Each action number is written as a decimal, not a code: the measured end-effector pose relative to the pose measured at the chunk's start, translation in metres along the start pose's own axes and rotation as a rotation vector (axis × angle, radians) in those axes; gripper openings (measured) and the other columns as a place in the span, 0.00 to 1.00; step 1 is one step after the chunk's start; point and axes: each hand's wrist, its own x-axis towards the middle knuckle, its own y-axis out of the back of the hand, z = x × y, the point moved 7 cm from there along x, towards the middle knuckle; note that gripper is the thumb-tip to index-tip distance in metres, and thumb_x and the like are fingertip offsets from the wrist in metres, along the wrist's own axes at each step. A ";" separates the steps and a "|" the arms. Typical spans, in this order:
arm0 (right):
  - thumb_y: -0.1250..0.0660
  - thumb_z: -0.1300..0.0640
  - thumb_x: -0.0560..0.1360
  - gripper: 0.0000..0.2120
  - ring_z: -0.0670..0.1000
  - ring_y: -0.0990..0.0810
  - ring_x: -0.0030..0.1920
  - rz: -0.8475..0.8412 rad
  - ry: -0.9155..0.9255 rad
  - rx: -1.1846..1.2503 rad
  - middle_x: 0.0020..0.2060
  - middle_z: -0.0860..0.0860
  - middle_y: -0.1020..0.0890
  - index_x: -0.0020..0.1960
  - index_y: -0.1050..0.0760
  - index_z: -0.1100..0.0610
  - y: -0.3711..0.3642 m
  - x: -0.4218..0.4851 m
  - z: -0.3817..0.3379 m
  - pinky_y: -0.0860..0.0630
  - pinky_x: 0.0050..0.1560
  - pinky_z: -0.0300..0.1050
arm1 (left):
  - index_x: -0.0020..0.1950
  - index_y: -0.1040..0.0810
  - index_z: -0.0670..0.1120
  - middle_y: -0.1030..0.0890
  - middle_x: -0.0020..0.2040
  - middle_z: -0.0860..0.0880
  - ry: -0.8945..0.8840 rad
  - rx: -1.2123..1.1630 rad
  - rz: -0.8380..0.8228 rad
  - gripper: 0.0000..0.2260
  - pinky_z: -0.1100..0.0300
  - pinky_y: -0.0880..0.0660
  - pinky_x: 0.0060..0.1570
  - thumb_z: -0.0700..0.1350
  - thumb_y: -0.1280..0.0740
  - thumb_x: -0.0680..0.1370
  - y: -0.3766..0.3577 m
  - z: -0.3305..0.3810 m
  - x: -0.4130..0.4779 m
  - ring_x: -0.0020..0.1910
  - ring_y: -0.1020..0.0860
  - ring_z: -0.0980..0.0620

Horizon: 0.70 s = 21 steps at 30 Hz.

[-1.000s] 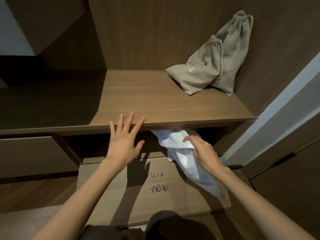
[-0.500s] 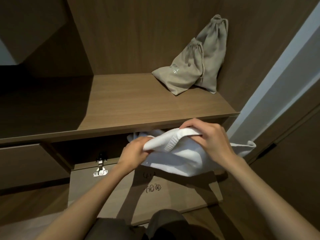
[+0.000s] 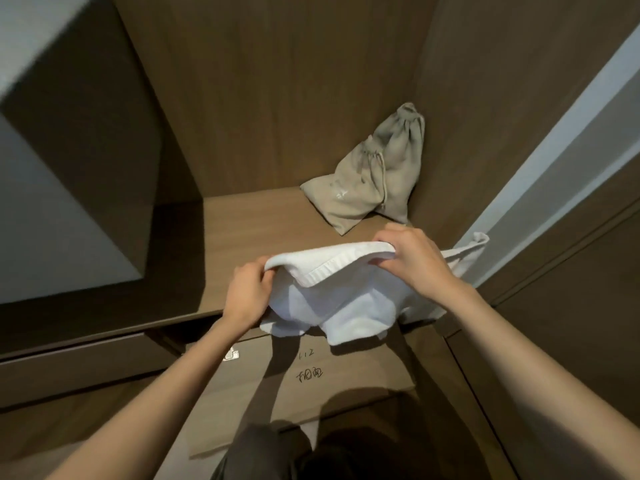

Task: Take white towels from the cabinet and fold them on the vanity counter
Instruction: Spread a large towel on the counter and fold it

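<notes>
"Two hands on the white towel?"

"Yes, both. My left hand grips its left end just below the centre of the frame. The fingers are curled in tight with cloth bunched inside them. My right hand pinches the ribbed hem to the right of centre, with the fingers curled over the top and the thumb tucked underneath."

"Where is the towel, exactly?"

"It's in the air between my hands, in front of the wooden shelf. The hem arches from one hand to the other. The rest sags below it in loose folds, and one end trails off past my right wrist towards the right edge of the frame."

"Does it touch anything besides your fingers?"

"I can't tell. The trailing end lies near the cabinet's side wall, but I can't see whether they touch. The hanging folds cover the opening under the shelf, above a wooden panel with handwritten marks in the lower centre."

"Anything else around it?"

"A small metal latch sits at that panel's upper left edge, beside my left forearm. Two beige drawstring bags lean in the shelf's back right corner, above my right hand and apart from the towel. A drawer front runs along the lower left of the frame."
</notes>
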 end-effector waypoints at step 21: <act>0.33 0.59 0.78 0.04 0.52 0.24 0.47 0.392 0.235 0.043 0.48 0.50 0.24 0.52 0.22 0.57 0.531 0.038 -0.242 0.25 0.45 0.50 | 0.46 0.25 0.48 0.22 0.43 0.48 -0.143 -0.114 0.415 0.07 0.56 0.34 0.43 0.39 0.41 0.78 0.433 0.427 0.007 0.47 0.25 0.45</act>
